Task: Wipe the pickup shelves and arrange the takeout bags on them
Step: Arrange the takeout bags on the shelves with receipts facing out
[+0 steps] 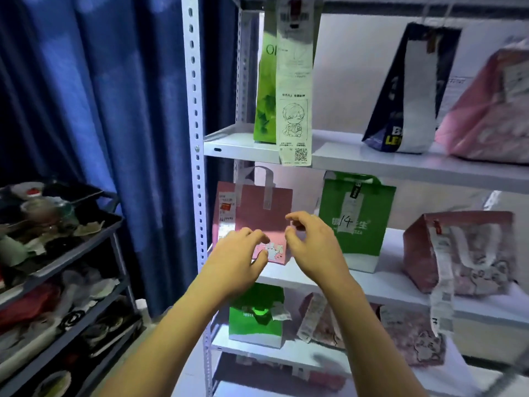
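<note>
Two bare hands raised before pink bag on middle shelf, left hand fingers loosely curled holding nothing, right hand likewise curled and empty, green bag just right, cluttered cart at left

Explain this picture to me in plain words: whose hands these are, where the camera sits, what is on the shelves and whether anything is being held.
There is no machine here. One wide camera worn on a person's head looks forward and down, so the two bare arms are the wearer's own. The left hand and right hand reach toward a pink bag on the middle shelf of a white metal rack. Their fingers are loosely curled and seem to hold nothing. Right of that bag stands a green bag marked 14, then a pink patterned bag. The shelf above carries a tall light-green bag with a long receipt, a dark blue bag and another pink one. A cluttered cart stands left, before a blue curtain.
</note>
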A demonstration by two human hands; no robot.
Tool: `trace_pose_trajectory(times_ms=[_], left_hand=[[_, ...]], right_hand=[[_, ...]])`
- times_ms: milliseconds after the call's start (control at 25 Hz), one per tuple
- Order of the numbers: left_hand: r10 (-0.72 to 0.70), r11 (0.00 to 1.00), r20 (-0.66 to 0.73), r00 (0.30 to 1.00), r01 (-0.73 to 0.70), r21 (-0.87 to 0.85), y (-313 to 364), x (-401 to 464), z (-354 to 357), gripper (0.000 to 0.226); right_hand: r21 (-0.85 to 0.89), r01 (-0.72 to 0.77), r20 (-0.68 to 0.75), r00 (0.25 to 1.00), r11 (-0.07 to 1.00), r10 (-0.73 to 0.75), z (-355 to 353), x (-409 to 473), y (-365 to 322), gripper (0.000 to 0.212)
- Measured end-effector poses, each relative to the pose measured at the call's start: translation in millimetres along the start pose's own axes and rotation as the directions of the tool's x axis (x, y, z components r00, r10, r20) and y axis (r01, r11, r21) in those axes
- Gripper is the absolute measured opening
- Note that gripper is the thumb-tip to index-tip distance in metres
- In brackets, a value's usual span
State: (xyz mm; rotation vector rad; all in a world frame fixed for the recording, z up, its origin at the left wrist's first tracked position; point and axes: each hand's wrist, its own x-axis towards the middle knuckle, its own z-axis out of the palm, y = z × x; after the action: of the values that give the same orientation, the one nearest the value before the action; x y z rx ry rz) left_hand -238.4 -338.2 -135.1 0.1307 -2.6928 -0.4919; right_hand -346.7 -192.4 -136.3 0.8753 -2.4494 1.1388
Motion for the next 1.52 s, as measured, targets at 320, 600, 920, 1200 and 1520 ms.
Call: trace_pose_trajectory(times_ms=[320, 600, 920, 1200, 1520], left_hand=[[0.124, 0.989, -0.023, 0.992, -0.126, -0.073, -8.5, 27.0, -2.0, 0.032], [0.170, 0.976, 0.072, 0.983, -0.158, -0.153, 8.2, 26.1, 56.4, 0.026], [0.208, 0.965, 0.217, 0.954, -0.163, -0.206, 37.9, 12.1, 110.3, 0.025], [0.203, 0.967, 0.231, 0.952, -0.158, -0.199, 31.6, -15.6, 110.7, 0.028], [0.084, 0.987, 0.193, 0.978, -0.055, -0.149, -15.5, -44.1, 78.4, 0.028]], right_hand=[[-0.084, -0.113, -0.091, 0.990, 0.990, 0.105, -22.9, -6.4, 10.5, 0.030], [-0.085, -0.264, -0.087, 0.962, 0.961, 0.257, -27.5, -35.5, 60.3, 0.027], [-0.113, -0.415, -0.042, 0.910, 0.903, 0.413, -34.4, -97.9, 101.1, 0.032], [-0.121, -0.412, -0.002, 0.910, 0.903, 0.415, -12.5, -117.0, 100.8, 0.022], [-0.096, -0.317, 0.099, 0.940, 0.943, 0.326, 40.9, -110.0, 60.6, 0.024]])
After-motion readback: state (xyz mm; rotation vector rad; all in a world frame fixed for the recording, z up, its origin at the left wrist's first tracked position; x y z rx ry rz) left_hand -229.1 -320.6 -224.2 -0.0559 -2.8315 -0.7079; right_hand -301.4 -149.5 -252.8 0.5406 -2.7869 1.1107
